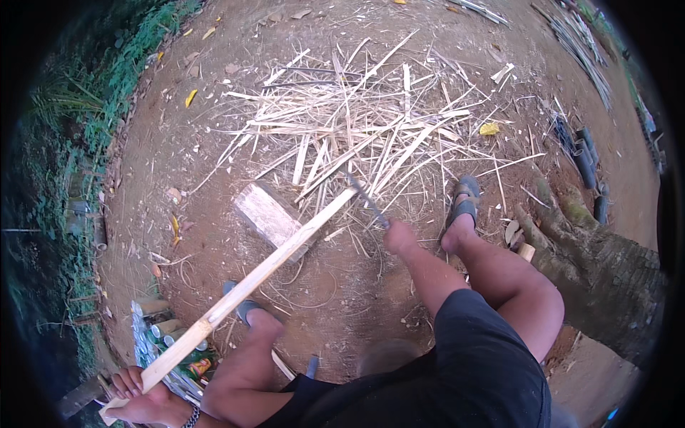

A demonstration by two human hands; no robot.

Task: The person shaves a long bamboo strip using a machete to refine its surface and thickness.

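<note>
My left hand, with a dark bracelet at its wrist, is closed around the near end of a long pale bamboo slat. The slat slopes up to the right across my left shin and passes over a squared wooden block on the ground. In my closed right hand is a knife with a dark, narrow blade pointing away and to the left. That blade lies at or against the slat's far end; whether it touches cannot be made out. The handle is mostly hidden by my fingers.
Beyond the block, split bamboo strips lie in a loose heap. A thick tree root stands at the right, with dark tubes behind it. Bottles sit at the lower left. Green plants line the left edge.
</note>
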